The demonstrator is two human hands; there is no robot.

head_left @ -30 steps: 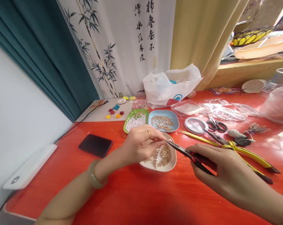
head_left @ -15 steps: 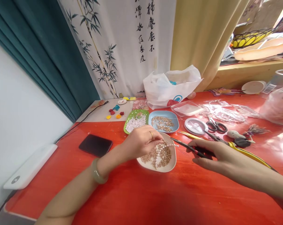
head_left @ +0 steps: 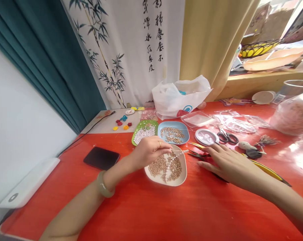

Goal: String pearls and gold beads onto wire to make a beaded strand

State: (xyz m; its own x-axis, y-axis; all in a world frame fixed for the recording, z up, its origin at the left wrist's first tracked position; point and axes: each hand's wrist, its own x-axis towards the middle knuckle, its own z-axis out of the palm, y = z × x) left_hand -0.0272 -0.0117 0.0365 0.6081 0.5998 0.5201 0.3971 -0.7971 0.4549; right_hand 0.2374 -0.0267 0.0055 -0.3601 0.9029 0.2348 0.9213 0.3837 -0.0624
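My left hand (head_left: pixel 148 152) is closed in a pinch above the white dish (head_left: pixel 178 182), holding the end of a pearl bead strand (head_left: pixel 170 164). The strand hangs down into the dish, over the loose gold beads (head_left: pixel 157 166), and a short beaded piece sticks out rightward. To the right, my right hand (head_left: pixel 225 162) lies with fingers stretched over a pair of dark-jawed pliers (head_left: pixel 197 154) on the table; its palm hides most of their handles. Also partly under that hand is a yellow-handled tool (head_left: pixel 269 171).
Behind the dish stand a green tray (head_left: pixel 134 139) of white beads and a blue tray (head_left: pixel 187 134) of gold beads. Scissors (head_left: pixel 226 136), a round lid (head_left: pixel 206 136) and a white plastic bag (head_left: pixel 168 100) lie farther back. A phone (head_left: pixel 101 158) rests at left.
My right hand has lowered the pliers onto the table and its fingers have straightened over them. My left hand keeps its pinch on the strand. The view has shifted slightly.
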